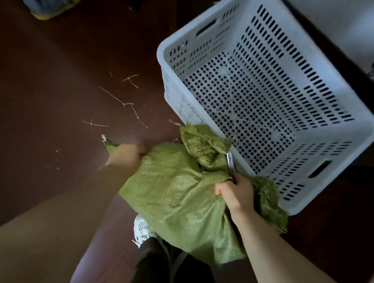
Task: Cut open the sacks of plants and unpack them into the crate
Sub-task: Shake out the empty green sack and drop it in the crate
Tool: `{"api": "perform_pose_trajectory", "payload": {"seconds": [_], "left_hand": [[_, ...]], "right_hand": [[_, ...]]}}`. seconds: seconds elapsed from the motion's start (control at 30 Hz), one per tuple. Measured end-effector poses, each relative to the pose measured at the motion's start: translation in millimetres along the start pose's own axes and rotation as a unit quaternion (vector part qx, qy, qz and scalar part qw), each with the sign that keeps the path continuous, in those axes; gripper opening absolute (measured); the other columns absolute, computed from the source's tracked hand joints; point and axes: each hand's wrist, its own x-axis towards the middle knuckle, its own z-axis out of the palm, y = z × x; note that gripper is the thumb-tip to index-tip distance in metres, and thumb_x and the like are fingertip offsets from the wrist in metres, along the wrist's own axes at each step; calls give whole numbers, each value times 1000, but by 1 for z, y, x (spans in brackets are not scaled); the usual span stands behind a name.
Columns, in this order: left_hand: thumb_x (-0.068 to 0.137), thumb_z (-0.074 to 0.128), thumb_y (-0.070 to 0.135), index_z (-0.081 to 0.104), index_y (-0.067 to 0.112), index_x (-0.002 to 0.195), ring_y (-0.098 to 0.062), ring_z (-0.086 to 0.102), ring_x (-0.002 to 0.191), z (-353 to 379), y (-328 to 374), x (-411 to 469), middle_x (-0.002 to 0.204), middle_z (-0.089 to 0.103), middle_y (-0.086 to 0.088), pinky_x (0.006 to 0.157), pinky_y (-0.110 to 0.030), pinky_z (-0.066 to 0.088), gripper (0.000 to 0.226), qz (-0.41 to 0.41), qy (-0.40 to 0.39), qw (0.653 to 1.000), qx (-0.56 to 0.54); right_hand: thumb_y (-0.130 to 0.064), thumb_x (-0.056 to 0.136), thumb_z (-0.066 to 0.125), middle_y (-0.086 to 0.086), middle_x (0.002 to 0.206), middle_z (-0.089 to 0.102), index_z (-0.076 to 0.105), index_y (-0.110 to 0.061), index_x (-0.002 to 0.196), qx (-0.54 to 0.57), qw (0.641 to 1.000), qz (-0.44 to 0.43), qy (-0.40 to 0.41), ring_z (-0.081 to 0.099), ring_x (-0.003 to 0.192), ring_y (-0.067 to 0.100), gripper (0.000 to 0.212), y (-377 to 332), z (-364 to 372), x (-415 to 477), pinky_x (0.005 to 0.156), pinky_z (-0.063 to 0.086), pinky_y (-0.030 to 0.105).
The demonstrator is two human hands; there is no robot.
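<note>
The green sack (pixel 178 195) is lying against the empty crate (pixel 310 192), the left hand (pixel 126 157) gripping 1 corner, the right hand (pixel 235 192) clutching fabric and a blade (pixel 231 166), risking slicing the plants inside.

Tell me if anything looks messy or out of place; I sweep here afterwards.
Thin dry stems lie scattered on the dark floor left of the crate. The crate itself holds no plants yet.

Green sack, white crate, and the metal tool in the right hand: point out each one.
Green sack (pixel 174 193): head view, on its woven middle panel.
White crate (pixel 335 137): head view, on the bare rim.
Metal tool (pixel 231 166): head view, on the shaft above the right hand (pixel 236 195).
</note>
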Motion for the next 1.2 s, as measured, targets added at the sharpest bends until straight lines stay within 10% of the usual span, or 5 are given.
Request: {"api": "perform_pose_trajectory", "payload": {"seconds": [0.23, 0.43, 0.6, 0.97, 1.2], "left_hand": [[92, 41, 10, 44, 5, 128, -35, 56, 110, -47, 8, -79, 118, 59, -21, 86, -35, 42, 37, -97, -49, 992, -58], [95, 45, 29, 61, 0, 108, -36, 58, 104, -154, 14, -139, 110, 62, -24, 82, -33, 44, 36, -165, 19, 977, -131], [84, 66, 38, 52, 15, 99, -17, 54, 78, -263, 41, -179, 88, 59, -1, 65, -26, 40, 31, -83, 24, 976, -200], [81, 72, 27, 50, 10, 78, -17, 51, 68, -408, 141, -202, 70, 51, 1, 58, -27, 41, 27, 146, 163, 970, -110], [83, 69, 29, 42, 15, 72, -16, 47, 62, -423, 190, -158, 65, 46, 3, 61, -34, 43, 32, 180, 161, 968, -72]], "right_hand": [[12, 71, 51, 4, 57, 40, 56, -4, 64, -15, 996, 80, 20, 28, 49, 16, 18, -37, -24, -56, 52, 28, 25], [14, 71, 57, 6, 71, 47, 48, -3, 66, 37, 997, 54, 41, 44, 74, 24, 20, -99, -42, -135, 73, 36, 31], [14, 68, 55, 11, 100, 49, 56, 2, 64, 118, 991, 26, 63, 46, 89, 30, 12, -148, -64, -202, 86, 43, 39], [9, 59, 55, 10, 73, 50, 57, -1, 73, 234, 964, -22, 124, 49, 66, 27, 17, -228, -159, -263, 64, 47, 35], [8, 56, 57, 12, 77, 59, 58, -8, 69, 273, 953, -32, 125, 59, 79, 31, 21, -234, -174, -217, 77, 54, 44]]}}
